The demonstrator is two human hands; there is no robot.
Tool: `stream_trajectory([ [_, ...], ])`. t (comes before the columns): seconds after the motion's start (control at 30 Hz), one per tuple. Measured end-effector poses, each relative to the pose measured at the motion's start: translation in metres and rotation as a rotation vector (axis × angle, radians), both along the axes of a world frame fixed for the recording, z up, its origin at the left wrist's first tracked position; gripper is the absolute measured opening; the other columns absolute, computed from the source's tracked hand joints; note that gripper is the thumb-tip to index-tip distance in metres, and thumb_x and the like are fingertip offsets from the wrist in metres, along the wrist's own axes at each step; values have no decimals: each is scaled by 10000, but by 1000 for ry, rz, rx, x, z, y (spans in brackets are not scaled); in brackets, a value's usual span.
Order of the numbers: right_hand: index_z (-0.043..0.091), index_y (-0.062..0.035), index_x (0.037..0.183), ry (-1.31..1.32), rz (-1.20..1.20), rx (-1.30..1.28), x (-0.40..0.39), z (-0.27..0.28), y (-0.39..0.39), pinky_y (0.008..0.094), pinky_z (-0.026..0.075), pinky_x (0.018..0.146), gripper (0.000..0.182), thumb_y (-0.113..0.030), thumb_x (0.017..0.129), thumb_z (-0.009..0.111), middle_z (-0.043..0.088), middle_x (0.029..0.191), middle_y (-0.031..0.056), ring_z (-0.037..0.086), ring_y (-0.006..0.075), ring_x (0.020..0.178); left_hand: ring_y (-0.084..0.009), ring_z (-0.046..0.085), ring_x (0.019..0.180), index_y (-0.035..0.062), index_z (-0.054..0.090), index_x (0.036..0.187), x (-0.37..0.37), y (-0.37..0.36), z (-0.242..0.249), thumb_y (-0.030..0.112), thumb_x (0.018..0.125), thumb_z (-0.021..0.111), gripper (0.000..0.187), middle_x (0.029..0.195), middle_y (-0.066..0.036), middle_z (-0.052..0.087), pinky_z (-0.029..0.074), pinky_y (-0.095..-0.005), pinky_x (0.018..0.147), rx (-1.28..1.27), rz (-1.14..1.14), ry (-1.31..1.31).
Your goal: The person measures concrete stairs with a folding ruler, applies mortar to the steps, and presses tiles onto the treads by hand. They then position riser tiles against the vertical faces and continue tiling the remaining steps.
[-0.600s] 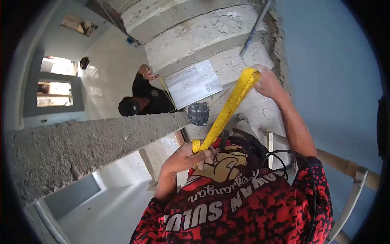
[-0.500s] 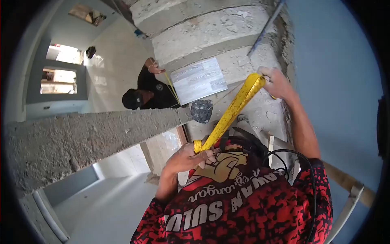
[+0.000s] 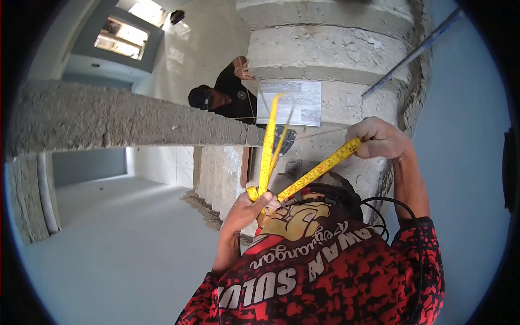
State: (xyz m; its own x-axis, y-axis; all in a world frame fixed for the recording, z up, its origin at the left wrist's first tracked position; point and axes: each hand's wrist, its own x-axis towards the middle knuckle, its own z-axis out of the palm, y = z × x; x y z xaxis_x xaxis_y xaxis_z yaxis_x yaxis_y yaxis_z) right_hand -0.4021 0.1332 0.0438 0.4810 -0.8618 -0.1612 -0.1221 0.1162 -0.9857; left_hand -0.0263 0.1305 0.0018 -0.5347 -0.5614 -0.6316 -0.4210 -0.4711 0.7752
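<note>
A yellow measuring tape runs in a straight piece between my two hands. My left hand is closed on it near my shirt, and a loop of the same tape stands up from that grip, bent at its top. My right hand pinches the other end of the straight piece, over the concrete step. Beyond the loop a grey wood-patterned tile lies on a step. Partly hidden behind the tape is a dark grey lump or bag at the end of the concrete beam.
Rough concrete stairs rise ahead. A concrete beam crosses at left, with a floor far below. A co-worker in black stands beyond it, a hand near the tile. A blue bar leans by the right wall.
My right hand has drawn a straight piece of tape out to the right, while the folded tape has swung up and left from my left hand. The view has shifted too.
</note>
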Motion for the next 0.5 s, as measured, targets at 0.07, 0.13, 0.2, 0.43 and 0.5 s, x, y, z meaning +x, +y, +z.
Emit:
stream_trajectory([
  [0.07,616,-13,781,-110,26,118,5,2,-6,249,374,480,249,-253,784,678,540,608,-7,474,86,530,-137,627,758,-13,640,937,0,19,8,359,933,559,381,807,-72,677,500,-278,713,-32,87,-24],
  [0.13,625,-1,804,-23,140,86,14,5,-13,247,392,478,284,-284,836,623,555,593,-3,499,94,516,-148,624,757,-5,628,910,3,35,11,376,934,549,390,791,-68,668,495,-289,719,-48,163,-21],
  [0.2,627,-3,810,-4,246,49,23,2,-22,248,396,481,288,-289,844,617,559,590,0,506,94,516,-151,622,753,-4,625,911,5,50,12,381,931,551,392,789,-72,665,495,-293,716,-45,211,1],
  [0.43,657,-60,870,382,496,-409,79,4,-44,375,466,616,262,-314,827,605,628,704,149,604,280,646,-179,609,758,30,596,863,11,61,7,417,915,552,394,770,-64,622,484,-321,745,-14,340,54],
  [0.5,663,-80,877,460,502,-430,100,1,-40,435,473,684,223,-277,801,591,635,769,179,609,346,743,-176,612,762,17,603,907,23,61,-4,403,924,546,391,784,-70,636,488,-318,744,18,352,67],
])
